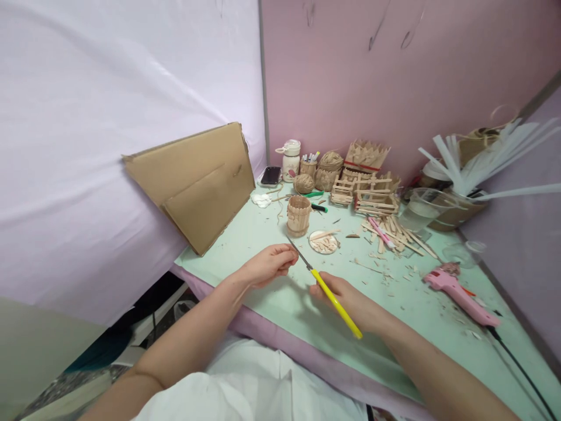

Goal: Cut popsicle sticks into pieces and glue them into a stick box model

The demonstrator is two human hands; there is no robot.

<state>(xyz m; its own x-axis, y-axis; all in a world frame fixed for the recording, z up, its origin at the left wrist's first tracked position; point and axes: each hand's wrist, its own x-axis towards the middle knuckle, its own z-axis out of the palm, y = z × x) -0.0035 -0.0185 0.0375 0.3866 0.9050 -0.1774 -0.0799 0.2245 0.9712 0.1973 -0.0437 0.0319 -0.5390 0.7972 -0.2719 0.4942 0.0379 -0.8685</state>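
My right hand (339, 292) grips yellow-handled scissors (335, 301); their narrow metal blades point up and left. My left hand (272, 264) is closed in a pinch beside the blades, above the near part of the table. Anything between its fingertips is too small or hidden to make out. Just beyond the blade tip stands a small barrel-shaped cup (298, 216) made of wooden sticks. To its right lies a round white lid-like dish (323, 241) holding cut wood pieces and a longer stick.
Loose craft sticks (397, 234) and a pink pen lie right. A pink glue gun (460, 295) with a black cord rests near the right edge. Small stick crates (377, 199), twine balls (304, 183), a bottle (291, 161) and phone (270, 176) stand behind. Cardboard (205, 187) leans left.
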